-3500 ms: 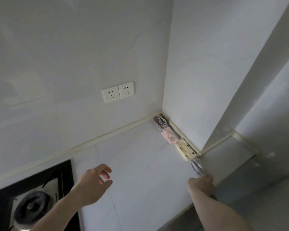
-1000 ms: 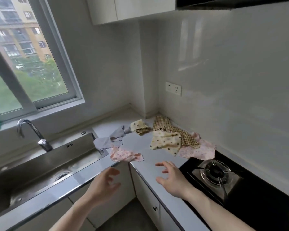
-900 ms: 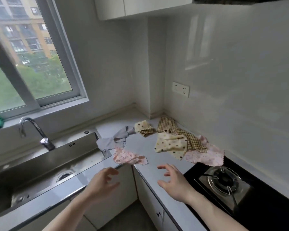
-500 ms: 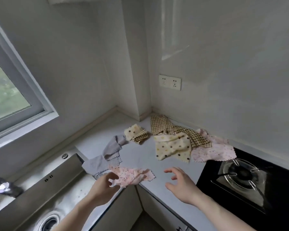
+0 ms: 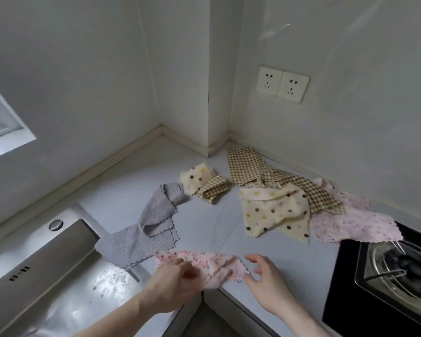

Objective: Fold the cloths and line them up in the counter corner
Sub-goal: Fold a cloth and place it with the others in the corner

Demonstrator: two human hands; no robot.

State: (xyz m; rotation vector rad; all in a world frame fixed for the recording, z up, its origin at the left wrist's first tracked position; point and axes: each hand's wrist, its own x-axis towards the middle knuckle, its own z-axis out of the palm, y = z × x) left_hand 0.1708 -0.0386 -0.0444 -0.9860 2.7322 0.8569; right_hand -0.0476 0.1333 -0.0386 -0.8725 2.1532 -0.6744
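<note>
From the head camera, the left hand (image 5: 173, 283) has reached the small pink cloth (image 5: 212, 263) at the tabletop's (image 5: 204, 222) front edge and now pinches its near side, where half a second ago it was only arriving. The right hand (image 5: 263, 278) has closed in on the cloth's right corner, fingers spread and curved, holding nothing yet. Folding of this first cloth looks about to begin; none is folded.

Loose cloths lie on the tabletop: a grey one (image 5: 151, 229) by the sink (image 5: 58, 276), a cream dotted one (image 5: 275, 212), a checked one (image 5: 253, 166) near the corner, a larger pink one (image 5: 350, 222) touching the stove (image 5: 387, 276). A socket (image 5: 283, 84) sits on the white wall.
</note>
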